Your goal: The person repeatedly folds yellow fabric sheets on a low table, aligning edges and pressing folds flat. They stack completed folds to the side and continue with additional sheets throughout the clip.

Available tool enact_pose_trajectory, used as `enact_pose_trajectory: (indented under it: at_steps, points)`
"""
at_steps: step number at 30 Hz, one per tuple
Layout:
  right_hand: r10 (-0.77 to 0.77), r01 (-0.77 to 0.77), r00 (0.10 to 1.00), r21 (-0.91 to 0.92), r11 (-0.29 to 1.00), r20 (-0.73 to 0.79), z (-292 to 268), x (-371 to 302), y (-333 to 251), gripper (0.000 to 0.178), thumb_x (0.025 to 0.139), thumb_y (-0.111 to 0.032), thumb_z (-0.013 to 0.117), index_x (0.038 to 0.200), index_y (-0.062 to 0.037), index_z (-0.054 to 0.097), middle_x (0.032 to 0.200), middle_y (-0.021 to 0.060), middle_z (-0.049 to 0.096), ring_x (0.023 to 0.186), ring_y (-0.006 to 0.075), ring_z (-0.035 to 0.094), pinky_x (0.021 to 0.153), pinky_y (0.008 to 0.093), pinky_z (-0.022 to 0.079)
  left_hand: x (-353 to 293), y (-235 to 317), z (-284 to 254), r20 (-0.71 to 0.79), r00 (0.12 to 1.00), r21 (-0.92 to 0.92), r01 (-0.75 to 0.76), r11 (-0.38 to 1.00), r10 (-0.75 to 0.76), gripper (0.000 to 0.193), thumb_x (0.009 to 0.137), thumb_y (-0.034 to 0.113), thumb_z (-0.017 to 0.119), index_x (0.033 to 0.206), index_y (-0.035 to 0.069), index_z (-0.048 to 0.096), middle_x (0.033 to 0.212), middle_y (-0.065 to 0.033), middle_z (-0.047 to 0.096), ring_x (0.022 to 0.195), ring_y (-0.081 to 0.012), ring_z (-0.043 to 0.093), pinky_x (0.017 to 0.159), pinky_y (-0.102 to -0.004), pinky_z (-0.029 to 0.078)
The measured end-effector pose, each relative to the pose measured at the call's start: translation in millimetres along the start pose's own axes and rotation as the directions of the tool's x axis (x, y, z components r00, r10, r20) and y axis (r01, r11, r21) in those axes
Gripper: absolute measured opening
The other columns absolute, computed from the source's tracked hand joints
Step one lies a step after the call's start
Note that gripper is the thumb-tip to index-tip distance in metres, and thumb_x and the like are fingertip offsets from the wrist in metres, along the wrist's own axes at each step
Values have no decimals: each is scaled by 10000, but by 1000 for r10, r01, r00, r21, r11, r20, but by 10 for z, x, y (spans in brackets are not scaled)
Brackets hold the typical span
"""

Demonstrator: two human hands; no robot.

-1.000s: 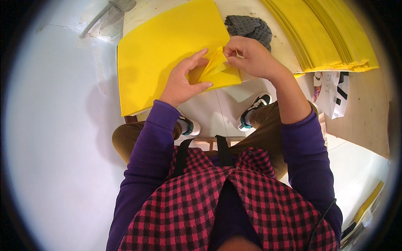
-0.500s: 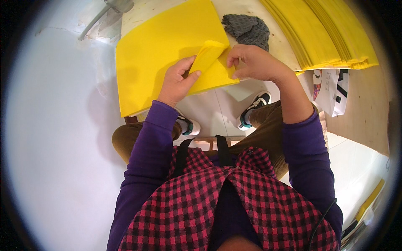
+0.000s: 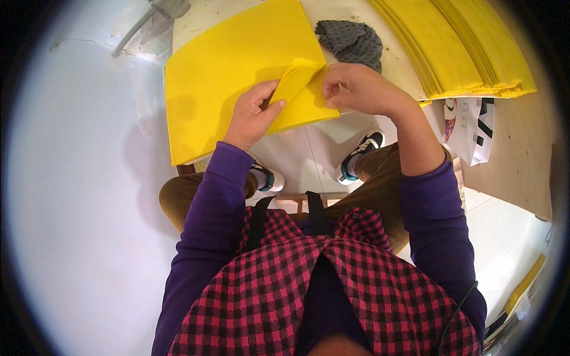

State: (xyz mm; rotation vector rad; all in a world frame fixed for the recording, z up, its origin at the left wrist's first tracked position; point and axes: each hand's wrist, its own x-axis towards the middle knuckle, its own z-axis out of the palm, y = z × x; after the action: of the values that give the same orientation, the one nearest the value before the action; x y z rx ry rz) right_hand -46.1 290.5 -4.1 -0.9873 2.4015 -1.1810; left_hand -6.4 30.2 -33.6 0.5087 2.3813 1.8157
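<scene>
A wide stack of yellow felt-like sheets [image 3: 231, 59] lies on the table in front of me. At its near right corner, one layer is lifted and folded back into a flap [image 3: 295, 78]. My left hand [image 3: 254, 115] grips the flap's left side, thumb in front and fingers behind. Just right of the flap, my right hand [image 3: 356, 89] is closed in a pinch at the stack's right edge. Whatever is between those fingertips, if anything, is too small to make out.
A crumpled dark grey textured cloth [image 3: 353, 44] lies beyond my right hand. Thick piles of yellow sheets [image 3: 451, 53] stand at the far right, above a white printed bag [image 3: 475, 130]. A white wall [image 3: 83, 178] rises on the left. My shoes [image 3: 362, 155] are below the table edge.
My right thumb and fingertips have drawn closer together and shifted slightly at the stack's edge. The left hand keeps its hold on the flap, almost unmoved.
</scene>
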Motion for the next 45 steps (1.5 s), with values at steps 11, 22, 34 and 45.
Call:
enact_pose_trajectory:
  at_steps: [11,22,34,45]
  points:
    - [-31,28,999,111,993,33,37,13,45,250,662,-45,769,840,-28,595,851,57,554,817,193,557,740,303,449,4,58,10,12,1000,-10,7,1000,-7,329,855,15,610,1178,-29,569,1079,-75,598,976,-133,573,859,-255,456]
    - [24,-31,999,147,989,43,21,-8,38,262,667,-77,789,863,-39,619,825,31,534,776,162,525,711,286,431,-3,43,20,3,1000,-11,-1,1000,1,343,865,42,612,1194,-44,561,1069,-63,610,982,-128,564,887,-256,431]
    - [102,-105,994,139,985,29,82,9,46,173,689,-24,719,824,-19,611,786,32,542,716,146,527,656,273,438,9,16,11,0,1000,-7,-1,1000,1,341,839,11,630,1174,-27,579,1065,-74,592,957,-132,568,836,-247,455]
    - [65,-66,994,-12,998,-84,24,8,100,120,769,-74,673,853,0,629,837,73,591,753,183,572,684,287,461,13,-16,10,-11,1000,-4,-3,1000,3,332,833,21,638,1158,-24,587,1051,-78,598,932,-136,571,815,-243,455]
